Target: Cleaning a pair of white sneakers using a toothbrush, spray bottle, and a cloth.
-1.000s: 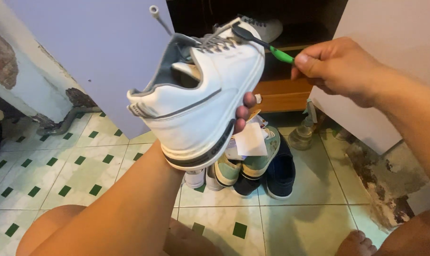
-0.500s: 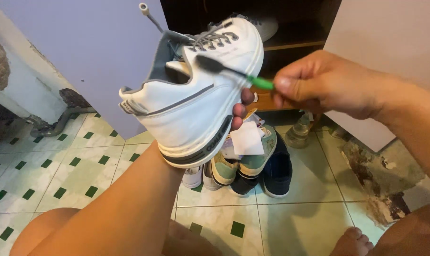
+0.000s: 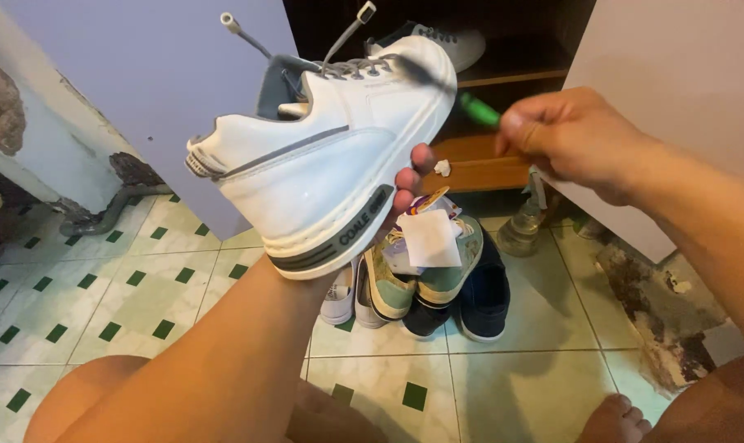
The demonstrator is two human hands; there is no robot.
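At the left you see the pale purple cabinet door (image 3: 155, 90) and a grey pipe (image 3: 101, 215) low on the tiled floor (image 3: 101, 303). Your left hand (image 3: 405, 193) holds the white sneaker (image 3: 323, 164) from below, raised, with fingertips showing at its sole edge. Under it some shoes (image 3: 425, 283) lie in a pile. Your right hand (image 3: 573, 139) is closed around the green brush (image 3: 477, 108), its blurred head on the sneaker's toe

Smooth, perhaps leather sneaker (image 3: 331, 164) (slightly glossy).
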